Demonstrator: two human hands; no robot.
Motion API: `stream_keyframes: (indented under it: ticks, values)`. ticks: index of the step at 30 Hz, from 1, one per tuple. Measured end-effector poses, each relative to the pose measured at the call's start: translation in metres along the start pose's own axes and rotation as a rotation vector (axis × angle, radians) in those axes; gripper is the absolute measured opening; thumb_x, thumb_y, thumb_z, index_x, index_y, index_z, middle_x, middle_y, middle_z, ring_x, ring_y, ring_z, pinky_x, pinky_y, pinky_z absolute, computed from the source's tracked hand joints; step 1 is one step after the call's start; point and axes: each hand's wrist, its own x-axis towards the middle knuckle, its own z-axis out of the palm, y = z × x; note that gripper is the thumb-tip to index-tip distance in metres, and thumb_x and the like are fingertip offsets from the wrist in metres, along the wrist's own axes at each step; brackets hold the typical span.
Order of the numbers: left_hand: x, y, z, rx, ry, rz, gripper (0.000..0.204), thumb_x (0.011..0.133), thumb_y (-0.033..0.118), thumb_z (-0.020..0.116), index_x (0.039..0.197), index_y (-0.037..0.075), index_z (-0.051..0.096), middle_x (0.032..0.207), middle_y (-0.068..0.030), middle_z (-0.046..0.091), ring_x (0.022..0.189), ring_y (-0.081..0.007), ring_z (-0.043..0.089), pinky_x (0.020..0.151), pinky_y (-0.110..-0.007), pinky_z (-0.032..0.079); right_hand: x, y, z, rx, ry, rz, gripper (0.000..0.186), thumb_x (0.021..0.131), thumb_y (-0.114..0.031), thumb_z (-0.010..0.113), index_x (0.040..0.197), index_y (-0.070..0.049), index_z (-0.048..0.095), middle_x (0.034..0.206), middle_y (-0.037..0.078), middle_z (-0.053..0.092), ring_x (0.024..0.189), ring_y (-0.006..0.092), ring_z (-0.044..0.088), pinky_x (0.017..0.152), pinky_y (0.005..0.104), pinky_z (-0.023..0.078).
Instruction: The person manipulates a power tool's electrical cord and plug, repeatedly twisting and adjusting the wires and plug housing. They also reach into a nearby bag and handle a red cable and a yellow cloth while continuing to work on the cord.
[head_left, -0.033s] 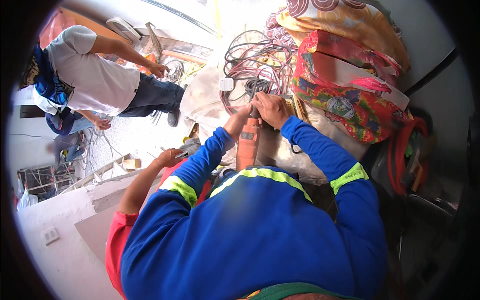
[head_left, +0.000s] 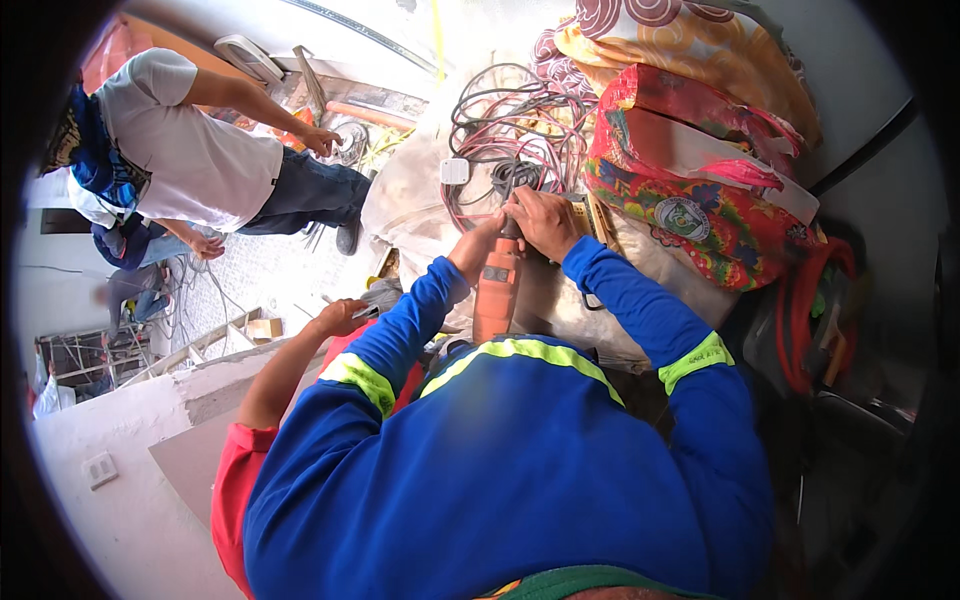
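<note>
An orange power drill [head_left: 495,300] points away from me, its dark front end up between my hands and its rear against my body. My left hand [head_left: 476,250] is closed around the left side of its dark neck. My right hand [head_left: 543,222] is closed at the tip, thumb and fingers pinched together around the front end; they partly hide the chuck and any bit. Just beyond my fingers lie coiled black and red cables [head_left: 505,125] and a small white square box [head_left: 454,171].
At the right lies a red floral bag [head_left: 690,200] below patterned cloth [head_left: 690,35]. A co-worker's bare arm in a red sleeve [head_left: 245,480] reaches in close at my left. A person in a white shirt [head_left: 190,150] stands farther left. A low wall [head_left: 130,430] runs along the lower left.
</note>
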Motion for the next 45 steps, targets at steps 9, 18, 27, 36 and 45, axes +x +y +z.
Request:
stream_keyframes:
  ticks: [9,18,27,36,45]
  values:
    - [0.032,-0.012,-0.021,0.023,-0.001,0.044,0.042,0.103,0.049,0.040,0.119,0.012,0.054,0.093,-0.0068,0.066,0.076,-0.0171,0.065,0.068,-0.032,0.054,0.007,-0.013,0.016,-0.182,0.229,0.085,0.030,0.084,-0.025,0.072,0.080,-0.001,0.055,0.086,0.015,0.050,0.081,0.0344,0.054,0.072,0.0445,0.045]
    - [0.020,-0.016,-0.017,0.111,0.037,0.045,0.055,0.101,0.056,0.036,0.126,0.009,0.051,0.097,-0.0120,0.067,0.081,-0.0222,0.068,0.071,-0.035,0.056,0.012,-0.001,0.009,-0.127,0.218,-0.186,0.028,0.084,-0.021,0.071,0.084,0.000,0.054,0.085,0.014,0.050,0.082,0.0342,0.053,0.072,0.0426,0.045]
    - [0.001,-0.011,-0.019,0.069,-0.004,-0.018,0.056,0.102,0.057,0.030,0.109,0.011,0.060,0.082,-0.0088,0.069,0.071,-0.0184,0.068,0.064,-0.031,0.054,0.013,-0.005,0.015,-0.098,0.174,-0.223,0.021,0.085,-0.015,0.068,0.088,0.000,0.054,0.087,0.015,0.050,0.086,0.0350,0.053,0.075,0.0429,0.045]
    - [-0.035,-0.011,-0.002,0.186,0.124,0.398,0.042,0.103,0.042,0.043,0.116,0.004,0.054,0.085,-0.0089,0.062,0.074,-0.0182,0.064,0.068,-0.031,0.052,-0.006,-0.028,0.007,0.343,0.048,0.135,0.029,0.100,-0.027,0.053,0.112,-0.001,0.059,0.102,0.012,0.056,0.100,0.0249,0.058,0.089,0.0341,0.046]
    - [-0.060,-0.042,0.018,0.765,0.383,0.706,0.037,0.091,0.029,0.058,0.119,0.004,0.055,0.082,-0.0138,0.071,0.078,-0.0311,0.070,0.073,-0.037,0.052,-0.084,-0.073,-0.034,1.066,0.111,1.288,0.047,0.103,-0.047,0.043,0.125,-0.006,0.053,0.102,0.007,0.058,0.090,0.0164,0.060,0.072,0.0299,0.050]
